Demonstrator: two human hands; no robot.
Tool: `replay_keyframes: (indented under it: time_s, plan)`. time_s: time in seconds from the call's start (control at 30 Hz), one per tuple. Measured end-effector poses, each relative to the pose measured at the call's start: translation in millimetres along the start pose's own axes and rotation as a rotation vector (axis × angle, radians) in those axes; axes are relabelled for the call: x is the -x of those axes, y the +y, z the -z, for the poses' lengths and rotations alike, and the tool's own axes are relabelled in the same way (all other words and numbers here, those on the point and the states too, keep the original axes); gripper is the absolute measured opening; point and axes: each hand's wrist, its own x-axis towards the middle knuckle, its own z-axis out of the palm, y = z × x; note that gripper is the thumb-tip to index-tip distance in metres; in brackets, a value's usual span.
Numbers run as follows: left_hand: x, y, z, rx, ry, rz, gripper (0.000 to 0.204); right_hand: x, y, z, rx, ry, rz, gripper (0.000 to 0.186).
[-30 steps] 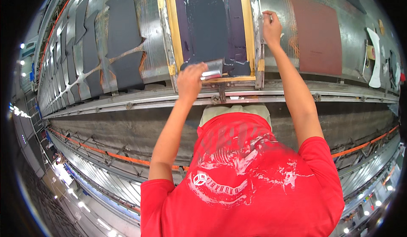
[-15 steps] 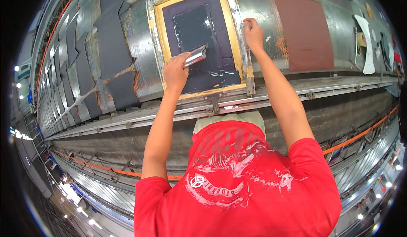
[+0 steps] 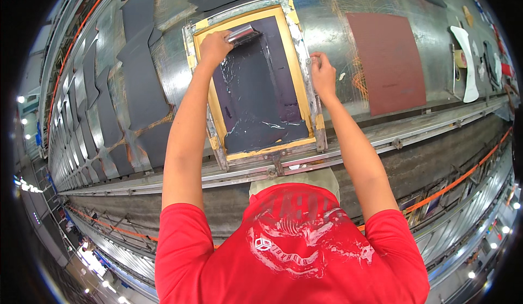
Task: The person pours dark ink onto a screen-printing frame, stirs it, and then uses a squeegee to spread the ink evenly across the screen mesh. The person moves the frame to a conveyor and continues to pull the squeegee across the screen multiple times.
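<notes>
A screen printing frame (image 3: 298, 53) with yellow tape round its inner edge lies on the metal table in front of me. Its dark mesh (image 3: 248, 89) carries streaks of wet, dark ink. My left hand (image 3: 216, 48) is closed round a shiny metal squeegee (image 3: 243, 34), which rests across the far end of the mesh. At the frame's right side, my right hand (image 3: 323, 75) has its fingers bent against the outer edge, gripping it; the fingertips are partly hidden.
Many dark cut sheets (image 3: 139, 83) lie in rows along the table (image 3: 177, 48) to the left. Right of the frame is a reddish-brown sheet (image 3: 388, 64). Farther right are a white curved piece (image 3: 464, 64) and a tape roll (image 3: 460, 59). A metal rail (image 3: 370, 145) runs along the near edge.
My left hand has pushed the squeegee from the middle of the mesh to its far end. My right hand stays at the frame's right edge. The whole view has shifted somewhat.
</notes>
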Motion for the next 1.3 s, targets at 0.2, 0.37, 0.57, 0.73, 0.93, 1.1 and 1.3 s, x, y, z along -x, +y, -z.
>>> replay_keyframes:
  time_s: [0.2, 0.37, 0.57, 0.73, 0.93, 1.1, 1.3]
  plan:
    - [9.8, 18.0, -20.2, -0.1, 0.162, -0.008, 0.028, -0.2, 1.3, -2.5, 0.016, 0.023, 0.028, 0.018]
    - [102.4, 31.3, -51.1, -0.095, 0.217, -0.143, 0.028, -1.3, 3.4, -4.0, -0.005, 0.019, 0.04, 0.018]
    - [250.0, 57.0, -79.2, -0.081, 0.279, -0.146, 0.03, -2.7, 6.4, -3.2, 0.009, -0.002, 0.039, 0.019]
    - [286.9, 61.2, -69.5, 0.006, 0.257, -0.221, 0.03, -6.0, 12.5, -5.8, -0.003, 0.041, 0.076, 0.022]
    - [132.0, 32.4, -30.4, 0.024, 0.152, -0.058, 0.033, -2.1, 5.4, -0.3, -0.013, -0.003, 0.027, 0.02]
    - [2.8, 1.5, 0.1, -0.105, -0.023, -0.028, 0.025, 1.4, 2.3, -0.6, 0.009, 0.007, 0.019, 0.021]
    - [-20.2, 5.5, -16.8, -0.243, 0.0, -0.056, 0.026, 2.5, -3.9, 0.9, 0.026, 0.02, -0.006, 0.021]
